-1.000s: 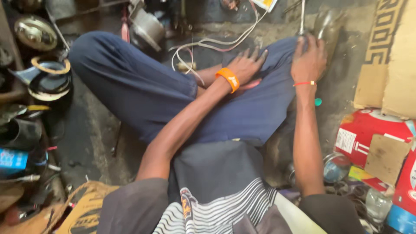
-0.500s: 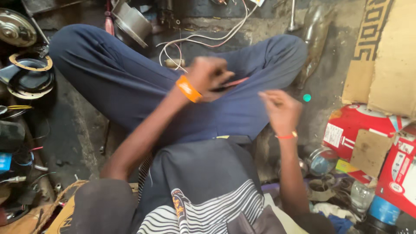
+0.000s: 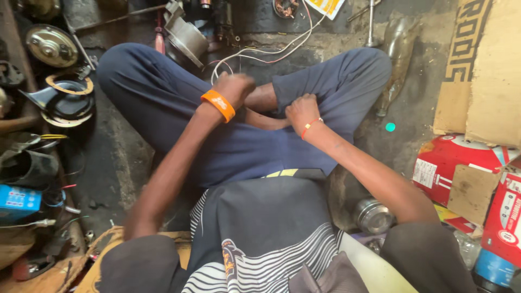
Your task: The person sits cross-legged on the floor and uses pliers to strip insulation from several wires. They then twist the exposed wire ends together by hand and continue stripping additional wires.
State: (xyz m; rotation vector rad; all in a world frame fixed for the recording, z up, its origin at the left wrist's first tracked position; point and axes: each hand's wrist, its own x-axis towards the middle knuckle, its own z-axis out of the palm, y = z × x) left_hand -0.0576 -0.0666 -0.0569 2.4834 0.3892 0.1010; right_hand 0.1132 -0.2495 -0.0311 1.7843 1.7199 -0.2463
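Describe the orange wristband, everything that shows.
The wristband is a plain, bright orange band, smooth like rubber or silicone, with faint markings too small to make out. It wraps snugly round the wrist just behind the left hand, tilted with the forearm. About half its loop shows; the rest is hidden behind the wrist. It sits above the dark blue trousers and touches only the wrist.

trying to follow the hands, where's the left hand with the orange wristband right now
In the head view the left hand is a closed fist left of centre, over the crossed legs, beside the right hand.
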